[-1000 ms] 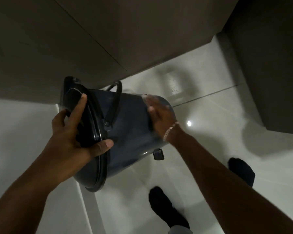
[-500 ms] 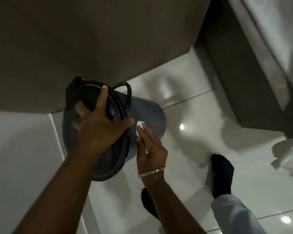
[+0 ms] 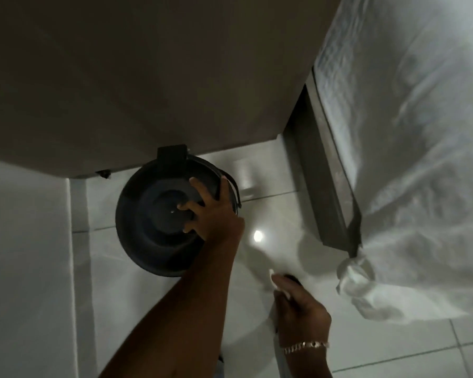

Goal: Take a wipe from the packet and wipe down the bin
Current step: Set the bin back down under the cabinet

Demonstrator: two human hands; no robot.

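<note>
Bin [image 3: 159, 230] stands upright on floor tiles [image 3: 298, 241] by the wall corner, lid shut, contents hidden. Left hand [image 3: 210, 211] spread over lid edge, fingers apart, prob. steadying it. Right hand [image 3: 298, 306] off to the side, fingers pinched on white wipe [image 3: 273, 276], well apart from bin. Packet not in view.

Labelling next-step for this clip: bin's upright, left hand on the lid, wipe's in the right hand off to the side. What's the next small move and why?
Probably bring the right hand with the wipe over to the lid and wipe its top. The bin stands upright on the floor, the left hand rests on the lid and rim, steadying it, and the wipe hangs clear of the bin.
</note>
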